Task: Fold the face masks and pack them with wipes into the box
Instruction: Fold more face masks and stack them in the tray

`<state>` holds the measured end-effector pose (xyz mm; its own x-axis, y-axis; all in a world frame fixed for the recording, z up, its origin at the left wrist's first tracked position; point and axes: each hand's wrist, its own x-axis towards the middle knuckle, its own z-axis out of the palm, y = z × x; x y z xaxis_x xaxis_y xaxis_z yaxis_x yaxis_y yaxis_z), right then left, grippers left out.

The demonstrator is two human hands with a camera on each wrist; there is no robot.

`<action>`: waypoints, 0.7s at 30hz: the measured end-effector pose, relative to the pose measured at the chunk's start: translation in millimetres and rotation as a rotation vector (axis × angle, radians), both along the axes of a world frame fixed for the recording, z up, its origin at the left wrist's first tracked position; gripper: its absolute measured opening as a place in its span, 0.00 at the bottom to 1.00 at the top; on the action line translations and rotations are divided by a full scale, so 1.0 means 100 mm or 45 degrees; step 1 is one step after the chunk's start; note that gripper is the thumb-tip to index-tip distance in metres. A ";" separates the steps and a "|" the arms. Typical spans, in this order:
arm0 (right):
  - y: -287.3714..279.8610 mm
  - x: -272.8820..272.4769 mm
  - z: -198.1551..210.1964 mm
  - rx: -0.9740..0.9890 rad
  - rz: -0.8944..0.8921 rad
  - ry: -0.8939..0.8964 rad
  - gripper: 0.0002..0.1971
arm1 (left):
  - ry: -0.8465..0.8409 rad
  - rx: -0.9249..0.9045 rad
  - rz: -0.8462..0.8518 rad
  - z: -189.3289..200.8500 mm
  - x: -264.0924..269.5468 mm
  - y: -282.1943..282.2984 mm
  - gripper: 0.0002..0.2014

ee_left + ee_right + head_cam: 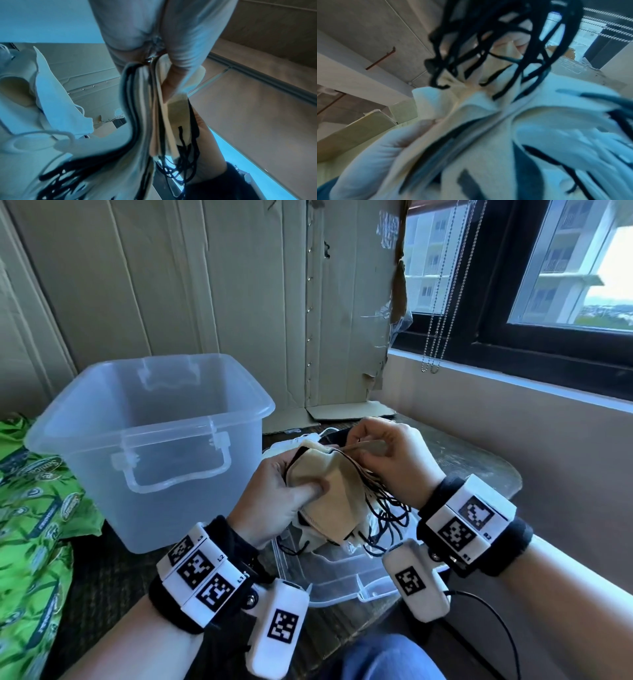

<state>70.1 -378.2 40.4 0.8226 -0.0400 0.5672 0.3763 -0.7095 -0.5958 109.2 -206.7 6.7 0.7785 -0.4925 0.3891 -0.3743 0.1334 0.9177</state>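
A stack of beige folded face masks point(325, 494) with dangling black ear loops point(387, 511) is held in front of me. My left hand point(284, 491) grips the stack, thumb pressed across its front. My right hand point(383, 453) pinches the upper edge of one mask at the top of the stack. In the left wrist view the mask stack point(159, 111) shows edge-on; in the right wrist view the black loops point(488, 44) hang close to the lens. The clear plastic box point(150, 433) stands empty at left. Green wipes packs point(37, 525) lie at far left.
A clear lid point(356, 573) lies under my hands, with white masks point(291, 443) behind the stack. Cardboard sheets point(239, 302) lean against the back wall. A window point(565, 268) and ledge run along the right side.
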 end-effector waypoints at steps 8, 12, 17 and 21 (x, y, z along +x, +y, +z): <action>-0.22 0.10 0.13 0.322 -0.325 -0.069 0.12 | 0.209 -0.050 0.186 -0.01 0.07 0.02 0.09; -0.47 0.09 0.24 0.482 -0.463 -0.073 0.13 | 0.249 -0.071 0.208 -0.02 0.11 0.04 0.15; -0.36 -0.07 0.35 0.582 -0.055 -0.199 0.14 | 0.238 0.036 0.249 -0.05 0.13 0.03 0.28; -0.23 -0.19 0.44 0.541 0.205 -0.153 0.11 | 0.201 0.123 0.293 -0.04 0.11 0.04 0.29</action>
